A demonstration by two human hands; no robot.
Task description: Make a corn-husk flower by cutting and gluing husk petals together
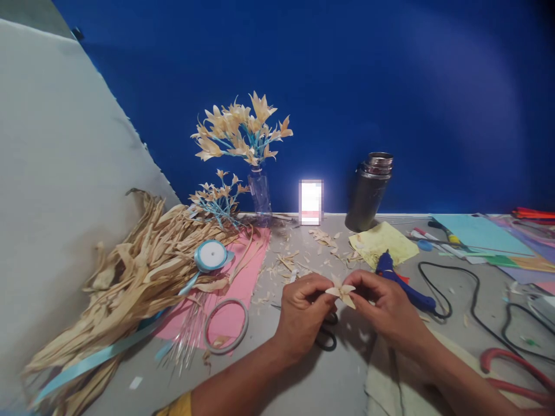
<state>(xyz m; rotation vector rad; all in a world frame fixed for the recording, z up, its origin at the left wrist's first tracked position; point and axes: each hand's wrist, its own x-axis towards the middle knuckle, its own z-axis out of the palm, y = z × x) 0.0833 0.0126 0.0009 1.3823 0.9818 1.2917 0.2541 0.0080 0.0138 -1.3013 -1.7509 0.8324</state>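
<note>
Between both hands, just above the table, is a small pale husk flower (342,292) with pointed petals. My left hand (303,309) pinches it from the left with thumb and forefinger. From the other side, the thumb and fingers of my right hand (385,303) grip its petals. Partly hidden behind my left hand lie scissors (326,340) with black handles. A blue hot glue gun (405,287) rests beside my right hand, on the edge of a yellow sheet (384,242).
Dried corn husks (143,271), a light-blue ribbon roll (212,255), thin wires (191,335) and a tape ring (226,325) lie left. Husk flowers (243,130) stand in a clear bottle (260,193). A dark flask (368,193), black cord (474,289) and red-handled tool (515,370) are right.
</note>
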